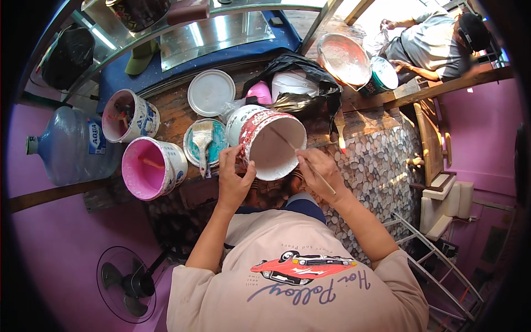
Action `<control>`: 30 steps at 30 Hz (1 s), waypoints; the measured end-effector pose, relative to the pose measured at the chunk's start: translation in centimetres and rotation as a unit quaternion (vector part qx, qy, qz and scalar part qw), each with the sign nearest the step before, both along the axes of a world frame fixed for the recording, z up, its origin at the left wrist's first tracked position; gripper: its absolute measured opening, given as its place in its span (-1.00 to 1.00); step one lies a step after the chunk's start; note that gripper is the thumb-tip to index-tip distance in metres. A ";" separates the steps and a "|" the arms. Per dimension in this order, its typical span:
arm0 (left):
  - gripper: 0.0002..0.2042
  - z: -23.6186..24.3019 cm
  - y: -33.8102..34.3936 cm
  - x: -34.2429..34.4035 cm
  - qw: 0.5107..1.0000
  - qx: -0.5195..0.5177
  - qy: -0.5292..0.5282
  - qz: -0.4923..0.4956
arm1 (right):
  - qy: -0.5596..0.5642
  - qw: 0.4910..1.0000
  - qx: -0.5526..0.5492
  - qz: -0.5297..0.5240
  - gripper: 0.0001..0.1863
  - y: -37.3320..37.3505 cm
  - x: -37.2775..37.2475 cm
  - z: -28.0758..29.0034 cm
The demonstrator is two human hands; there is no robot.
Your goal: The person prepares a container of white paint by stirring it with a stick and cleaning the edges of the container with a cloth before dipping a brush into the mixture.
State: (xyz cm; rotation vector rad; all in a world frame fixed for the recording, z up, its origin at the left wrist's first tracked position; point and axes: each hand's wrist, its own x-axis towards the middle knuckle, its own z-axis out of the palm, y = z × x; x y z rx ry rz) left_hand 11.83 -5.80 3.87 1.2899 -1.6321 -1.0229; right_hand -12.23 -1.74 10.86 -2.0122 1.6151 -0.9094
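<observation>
A white paint bucket (238, 131) with a red label is tipped toward me at the edge of the wooden table, its pale inside showing. My left hand (234, 180) grips its left side near the rim. Between the fingers of my right hand (323, 174) is a thin stick (319, 180), its far end reaching into the bucket. What lies at the bottom is hard to make out. Left of the bucket, a flat paintbrush (202, 145) rests across a round lid (220, 138) smeared with teal paint.
At left stand a pink-paint bucket (133, 171), another bucket (117, 135) holding tools and a large water bottle (69, 146). Behind are a white lid (211, 102) and a black plastic bag (332, 91). Another brush (340, 131) lies right; a person (426, 50) sits beyond.
</observation>
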 end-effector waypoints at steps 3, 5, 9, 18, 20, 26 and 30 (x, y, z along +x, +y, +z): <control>-0.54 0.3 -0.4 -0.1 1.000 0.011 0.005 -0.011 | 0.051 0.997 -0.045 -0.021 -0.85 0.0 -0.1 -0.8; -0.54 0.7 -0.9 -0.1 1.000 -0.011 -0.008 -0.017 | 0.032 0.999 0.000 0.002 -0.85 1.3 0.5 -0.4; -0.54 1.1 -1.1 -0.2 1.000 -0.014 -0.011 -0.018 | -0.006 1.000 0.008 -0.008 -0.87 0.7 0.7 0.0; -0.53 1.3 -1.2 -0.1 0.999 0.041 0.024 -0.017 | -0.058 0.997 0.025 -0.033 -0.86 1.1 1.8 0.2; -0.53 1.5 -1.1 -0.1 0.999 0.034 0.017 -0.023 | -0.044 0.998 -0.003 -0.051 -0.87 0.7 1.6 -0.1; -0.52 1.1 -1.2 -0.1 0.999 0.023 0.016 -0.025 | -0.082 0.991 0.100 -0.035 -0.87 1.5 2.5 0.4; -0.53 1.5 -1.4 0.0 0.999 0.010 -0.002 -0.031 | -0.009 0.996 -0.013 -0.091 -0.87 0.4 1.5 -0.5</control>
